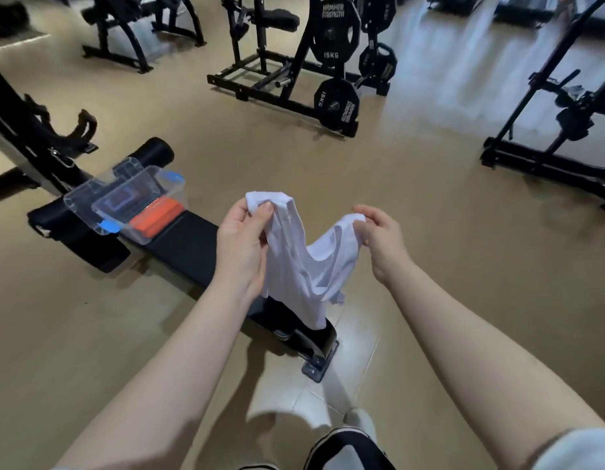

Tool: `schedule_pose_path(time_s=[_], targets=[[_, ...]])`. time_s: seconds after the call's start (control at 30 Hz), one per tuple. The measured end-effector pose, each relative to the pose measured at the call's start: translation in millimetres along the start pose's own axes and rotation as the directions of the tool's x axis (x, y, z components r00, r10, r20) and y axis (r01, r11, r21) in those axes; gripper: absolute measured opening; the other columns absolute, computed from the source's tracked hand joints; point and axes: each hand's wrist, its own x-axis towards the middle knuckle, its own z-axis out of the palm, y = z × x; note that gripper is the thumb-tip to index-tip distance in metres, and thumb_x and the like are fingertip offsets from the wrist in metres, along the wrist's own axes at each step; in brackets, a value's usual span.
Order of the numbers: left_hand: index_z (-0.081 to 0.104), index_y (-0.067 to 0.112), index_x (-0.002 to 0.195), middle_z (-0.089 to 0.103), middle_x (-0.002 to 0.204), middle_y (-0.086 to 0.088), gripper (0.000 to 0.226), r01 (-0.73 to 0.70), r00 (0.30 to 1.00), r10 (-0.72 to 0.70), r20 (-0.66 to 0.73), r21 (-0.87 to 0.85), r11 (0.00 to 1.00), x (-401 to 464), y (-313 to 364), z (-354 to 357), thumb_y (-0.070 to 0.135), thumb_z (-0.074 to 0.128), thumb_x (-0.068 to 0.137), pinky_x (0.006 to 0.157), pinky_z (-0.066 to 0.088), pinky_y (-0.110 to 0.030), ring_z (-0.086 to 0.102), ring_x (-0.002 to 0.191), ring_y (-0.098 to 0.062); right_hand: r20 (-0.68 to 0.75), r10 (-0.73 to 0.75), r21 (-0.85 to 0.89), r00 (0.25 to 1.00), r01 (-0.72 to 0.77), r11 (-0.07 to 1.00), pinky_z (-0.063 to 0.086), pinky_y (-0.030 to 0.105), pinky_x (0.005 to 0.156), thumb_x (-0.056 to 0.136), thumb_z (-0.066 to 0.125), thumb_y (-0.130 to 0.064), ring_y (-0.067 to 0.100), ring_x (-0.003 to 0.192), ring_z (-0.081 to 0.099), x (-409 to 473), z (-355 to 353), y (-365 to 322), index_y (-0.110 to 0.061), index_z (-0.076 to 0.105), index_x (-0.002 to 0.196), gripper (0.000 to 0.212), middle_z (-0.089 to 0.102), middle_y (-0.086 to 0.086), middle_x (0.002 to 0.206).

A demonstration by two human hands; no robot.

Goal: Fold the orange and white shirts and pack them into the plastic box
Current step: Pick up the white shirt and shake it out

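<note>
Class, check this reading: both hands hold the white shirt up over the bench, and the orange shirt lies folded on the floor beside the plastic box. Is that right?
One detail is wrong. The head view shows the orange shirt folded inside the plastic box, not on the floor. The rest stands: left hand and right hand hold the white shirt over the bench.

A gym — weight plates (pixel 334 32), black machines (pixel 267 56), a bench (pixel 192 245).

2 shirts (pixel 304 262), 1 box (pixel 124 198), 2 hands (pixel 241 239)
</note>
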Motion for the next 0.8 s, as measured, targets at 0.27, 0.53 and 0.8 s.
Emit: schedule_pose_path(time_s=[0.27,0.53,0.8], targets=[[0.058,0.013,0.079,0.066,0.071,0.0,0.017,-0.011,0.997,0.013,-0.076,0.021,1.0,-33,-32,55,0.007,0.051,0.093,0.07,0.051,-0.025,0.062,0.066,-0.01,0.246,-0.069,0.129,0.967,0.038,0.991,0.05,0.023,0.071,0.082,0.052,0.008,0.013,0.073,0.061,20,-60,-14,-0.02,0.061,0.096,0.032,0.067,0.001,0.08],[0.06,0.015,0.078,0.067,0.06,0.005,0.024,-0.231,0.946,0.245,-0.214,0.089,0.969,-72,-40,99,0.003,0.045,0.093,0.058,0.052,-0.019,0.063,0.057,-0.007,0.36,-0.176,0.164,0.916,0.124,0.979,0.051,0.023,0.082,0.086,0.059,-0.003,0.014,0.083,0.064,49,-107,-39,-0.02,0.063,0.094,0.019,0.069,0.003,0.085],[0.06,0.023,0.066,0.059,0.061,0.013,0.027,-0.329,0.65,0.438,-0.621,0.29,0.899,-52,-21,41,0.009,0.056,0.089,0.057,0.044,-0.016,0.053,0.059,-0.003,0.417,-0.314,-0.019,0.853,0.354,0.935,0.041,0.008,0.058,0.086,0.058,-0.009,-0.001,0.059,0.051,82,-50,-57,-0.02,0.062,0.072,0.018,0.057,-0.009,0.069]])
